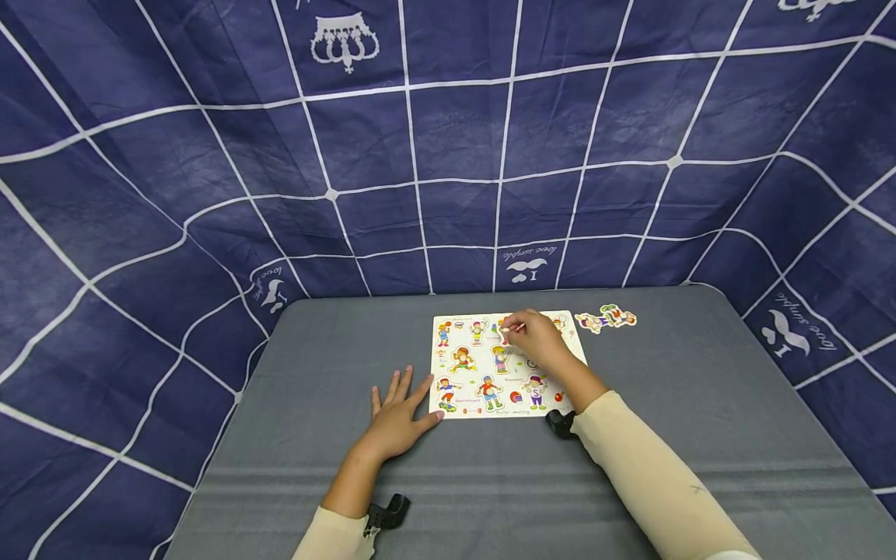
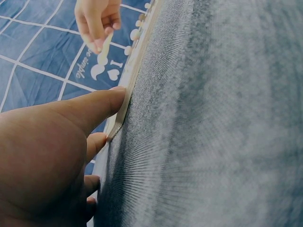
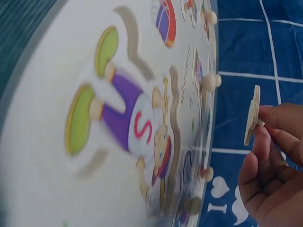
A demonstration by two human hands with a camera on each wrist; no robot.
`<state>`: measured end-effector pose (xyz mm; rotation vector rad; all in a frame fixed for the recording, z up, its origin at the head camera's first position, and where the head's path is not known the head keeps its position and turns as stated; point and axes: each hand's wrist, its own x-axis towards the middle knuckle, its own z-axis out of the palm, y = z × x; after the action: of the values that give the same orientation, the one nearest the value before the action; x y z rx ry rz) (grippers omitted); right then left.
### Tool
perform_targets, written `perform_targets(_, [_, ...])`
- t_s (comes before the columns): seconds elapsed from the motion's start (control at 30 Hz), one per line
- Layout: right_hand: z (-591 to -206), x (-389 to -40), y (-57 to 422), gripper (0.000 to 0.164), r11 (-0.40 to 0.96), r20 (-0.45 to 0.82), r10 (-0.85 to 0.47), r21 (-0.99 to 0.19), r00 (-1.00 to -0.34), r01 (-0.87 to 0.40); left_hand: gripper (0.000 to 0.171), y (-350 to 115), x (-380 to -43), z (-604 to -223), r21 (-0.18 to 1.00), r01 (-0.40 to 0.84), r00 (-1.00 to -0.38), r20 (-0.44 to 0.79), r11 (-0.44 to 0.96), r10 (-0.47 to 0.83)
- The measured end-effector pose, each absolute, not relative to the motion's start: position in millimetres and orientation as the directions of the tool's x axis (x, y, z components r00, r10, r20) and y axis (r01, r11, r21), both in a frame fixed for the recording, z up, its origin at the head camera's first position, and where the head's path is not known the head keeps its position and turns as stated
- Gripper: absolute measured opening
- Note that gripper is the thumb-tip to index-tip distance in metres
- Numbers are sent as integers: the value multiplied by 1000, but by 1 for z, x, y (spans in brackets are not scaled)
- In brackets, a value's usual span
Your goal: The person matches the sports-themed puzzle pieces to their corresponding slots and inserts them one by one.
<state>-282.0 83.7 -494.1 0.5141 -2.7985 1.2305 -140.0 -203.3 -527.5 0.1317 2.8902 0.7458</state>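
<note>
A white wooden puzzle board [image 1: 448,369] with cartoon sports figures lies on the table. My left hand [image 1: 395,424] rests beside its left side, fingers spread; in the left wrist view the thumb [image 2: 111,100] touches the board's edge. Over the far part of the board, my right hand [image 1: 539,342] pinches a thin wooden puzzle piece [image 3: 253,118] by its back knob, between thumb and fingertips. The right wrist view has the piece on edge, raised off the board, its picture hidden. A figure with an S on its shirt [image 3: 137,118] sits in the near part of the board.
Two loose figure pieces [image 1: 607,317] lie beside the board's far right corner. Wooden knobs [image 3: 211,82] stand up from set pieces. A grey cloth [image 1: 336,342] covers the table, and a blue white-lined curtain [image 1: 455,210] hangs behind it and at both sides.
</note>
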Motion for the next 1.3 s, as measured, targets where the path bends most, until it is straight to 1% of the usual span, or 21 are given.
perform_targets(0.13, [-494,-282,73,13,624,159,-302,-712,-940,-321,73,-204,-140,-527,480,47,-985,-124,876,121])
perform_targets(0.37, [-494,-281,54,12,626,107,-315,-723,-943,-291,72,-204,-137,-523,491,47,-983,-131,870,128])
perform_targets(0.87, [-495,-290,17,10,641,109,-338,-701,-935,-314,71,-203,-139,-525,490,46,-984,-126,871,123])
perform_targets(1.0, [-493,-291,5,7,639,107,-359,-695,-927,-328,71,-204,-138,-526,491,48,-985,-124,870,124])
perform_targets(1.3, [-498,-296,-15,6,640,112,-400,-677,-910,-364,70,-203,-138,-523,499,65,-984,-111,864,138])
